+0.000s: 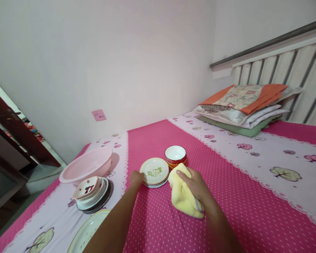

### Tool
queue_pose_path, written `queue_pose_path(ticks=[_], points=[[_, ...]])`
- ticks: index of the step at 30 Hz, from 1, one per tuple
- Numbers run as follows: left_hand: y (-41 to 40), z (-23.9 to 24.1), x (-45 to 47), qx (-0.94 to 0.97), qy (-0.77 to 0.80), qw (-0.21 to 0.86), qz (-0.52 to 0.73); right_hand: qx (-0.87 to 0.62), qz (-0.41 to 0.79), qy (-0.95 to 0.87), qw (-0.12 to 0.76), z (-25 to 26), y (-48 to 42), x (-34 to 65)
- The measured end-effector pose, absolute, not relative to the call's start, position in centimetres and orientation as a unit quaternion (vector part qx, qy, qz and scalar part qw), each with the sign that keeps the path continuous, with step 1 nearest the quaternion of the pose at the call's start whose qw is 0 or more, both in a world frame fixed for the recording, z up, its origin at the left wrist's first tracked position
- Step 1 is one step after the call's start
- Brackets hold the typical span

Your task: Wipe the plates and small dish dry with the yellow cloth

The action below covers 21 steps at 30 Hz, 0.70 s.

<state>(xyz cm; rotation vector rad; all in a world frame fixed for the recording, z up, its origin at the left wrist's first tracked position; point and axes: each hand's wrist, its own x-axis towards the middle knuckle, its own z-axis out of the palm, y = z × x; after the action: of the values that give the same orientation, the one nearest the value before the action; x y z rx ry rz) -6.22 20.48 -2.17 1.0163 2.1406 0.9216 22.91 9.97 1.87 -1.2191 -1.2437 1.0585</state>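
Observation:
My left hand (137, 178) pinches the left rim of a small cream plate (155, 171) with a green and yellow flower print. That plate tops a short stack of plates on the pink dotted bedspread. In my right hand (193, 181) is a bunched yellow cloth (183, 196), hanging just right of the stack and close to it. Behind the cloth stand several nested bowls (175, 154), white inside with dark rims and red-orange sides; the cloth hides part of them.
A pink basin (86, 163) sits at the left, with a stack of dishes topped by a cartoon dish (86, 188) in front. Nearer lies a large plate (88, 232), partly behind my left forearm. Folded pillows and bedding (242, 100) rest by the headboard (287, 70) at the right.

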Motion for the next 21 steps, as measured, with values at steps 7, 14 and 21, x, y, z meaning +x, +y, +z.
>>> queue_pose_path(ticks=[7, 14, 21], points=[[18.6, -1.1, -5.9, 0.381, 0.769, 0.297, 0.419, -0.520, 0.426, -0.557, 0.488, 1.7, 10.0, 22.7], [3.4, -1.5, -4.8, 0.491, 0.664, 0.379, 0.418, -0.559, 0.341, -0.636, 0.408, 0.9, 9.9, 22.2], [-12.2, -3.7, -13.1, 0.444, 0.689, 0.359, 0.446, -0.496, 0.418, -0.664, 0.372, 0.3, 9.4, 20.0]])
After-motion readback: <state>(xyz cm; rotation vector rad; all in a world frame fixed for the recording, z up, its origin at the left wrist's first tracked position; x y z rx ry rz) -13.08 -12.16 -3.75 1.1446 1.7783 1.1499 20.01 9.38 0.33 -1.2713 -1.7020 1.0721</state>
